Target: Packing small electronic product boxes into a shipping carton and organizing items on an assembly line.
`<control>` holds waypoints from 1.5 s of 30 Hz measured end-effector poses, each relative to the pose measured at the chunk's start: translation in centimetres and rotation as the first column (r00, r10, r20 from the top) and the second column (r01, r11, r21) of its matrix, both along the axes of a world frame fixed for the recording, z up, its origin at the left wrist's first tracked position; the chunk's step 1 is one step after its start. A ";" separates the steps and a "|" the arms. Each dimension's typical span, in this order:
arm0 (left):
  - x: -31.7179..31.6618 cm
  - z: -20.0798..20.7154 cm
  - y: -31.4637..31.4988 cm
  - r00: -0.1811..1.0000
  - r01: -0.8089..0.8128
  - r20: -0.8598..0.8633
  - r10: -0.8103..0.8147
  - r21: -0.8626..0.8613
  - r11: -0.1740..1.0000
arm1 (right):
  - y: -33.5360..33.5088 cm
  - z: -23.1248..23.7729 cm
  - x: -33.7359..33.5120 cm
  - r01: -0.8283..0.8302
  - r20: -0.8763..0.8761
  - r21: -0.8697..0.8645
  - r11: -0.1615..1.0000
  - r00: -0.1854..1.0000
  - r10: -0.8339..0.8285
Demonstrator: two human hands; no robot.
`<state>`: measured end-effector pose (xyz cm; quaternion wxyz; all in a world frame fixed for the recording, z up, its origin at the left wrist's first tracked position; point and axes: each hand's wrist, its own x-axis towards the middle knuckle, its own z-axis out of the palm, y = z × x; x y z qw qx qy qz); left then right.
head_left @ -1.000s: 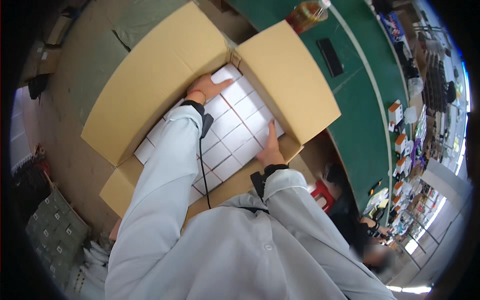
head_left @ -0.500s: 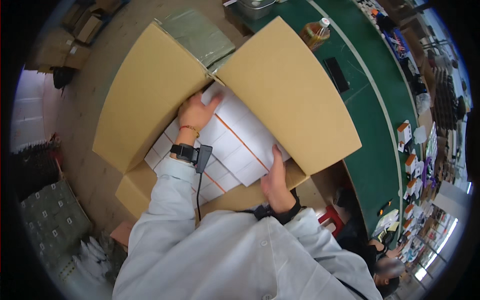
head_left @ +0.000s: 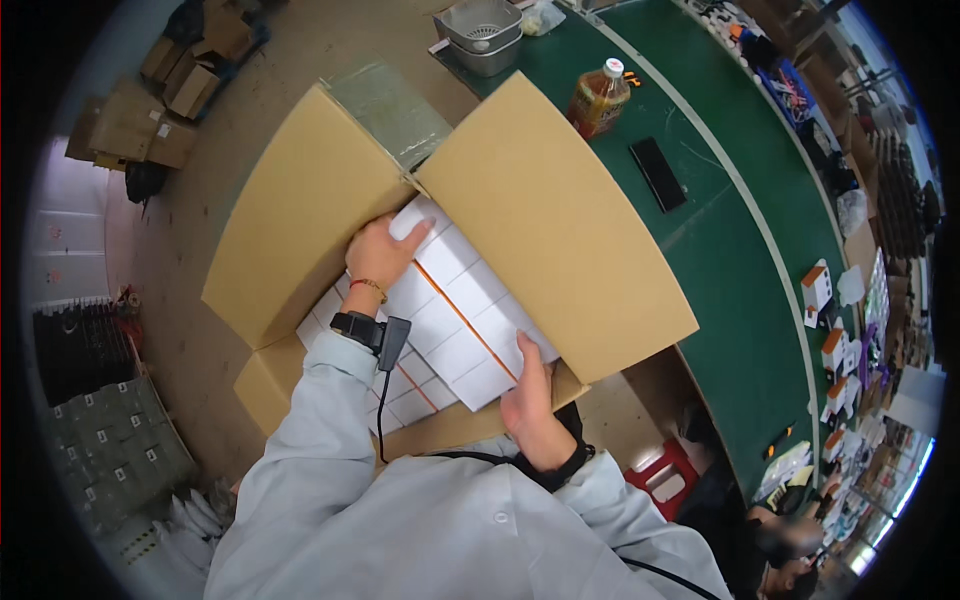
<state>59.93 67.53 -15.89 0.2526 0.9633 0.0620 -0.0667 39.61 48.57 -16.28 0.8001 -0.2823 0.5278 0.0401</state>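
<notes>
A large open cardboard carton (head_left: 565, 225) stands in front of me with its flaps raised. In it lie several small white boxes (head_left: 410, 400), packed in rows. On top of them sits a block of white boxes (head_left: 462, 300) with an orange stripe running along its middle. My left hand (head_left: 382, 255) clasps the far left end of this block, thumb on top and the other fingers mostly hidden. At the near right end my right hand (head_left: 528, 400) presses, its thumb along the upper face and its fingers out of sight below.
The green table (head_left: 735, 340) on the right bears a drink bottle (head_left: 598, 98), a dark phone (head_left: 658, 174) and small white-and-orange boxes (head_left: 817, 292). Grey baskets (head_left: 482, 35) stand at its far end. A red stool (head_left: 664, 482) and another person (head_left: 785, 550) are at lower right.
The view has shifted, showing more of the table's far end. Both hands keep their hold on the block, which has moved slightly toward me relative to the boxes beneath.
</notes>
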 end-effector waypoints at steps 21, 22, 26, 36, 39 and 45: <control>-0.7 5.2 0.1 1.000 0.026 0.006 -0.026 -0.026 0.999 | -0.7 6.3 -2.0 -0.015 0.093 0.214 0.977 0.996 -0.005; 0.5 4.5 1.1 0.998 0.057 0.006 -0.057 -0.012 0.998 | 0.3 6.3 -2.0 -0.040 0.163 0.129 0.991 0.986 0.018; 1.8 3.0 0.9 0.996 0.090 0.010 -0.091 0.076 0.993 | 0.5 6.8 0.2 -0.064 0.173 0.120 0.991 0.984 0.042; 3.5 7.0 0.6 0.994 0.109 0.002 -0.109 0.031 0.994 | 2.6 8.3 0.9 0.033 0.086 0.166 0.985 0.995 -0.048; 3.3 7.9 1.3 0.989 0.115 0.079 -0.123 0.108 0.988 | 1.9 8.1 2.2 0.034 0.136 0.151 0.988 0.989 -0.055; 2.7 10.0 0.6 0.995 -0.010 0.101 0.003 0.073 0.997 | 0.4 9.0 2.2 -0.046 0.209 0.110 0.993 0.978 0.022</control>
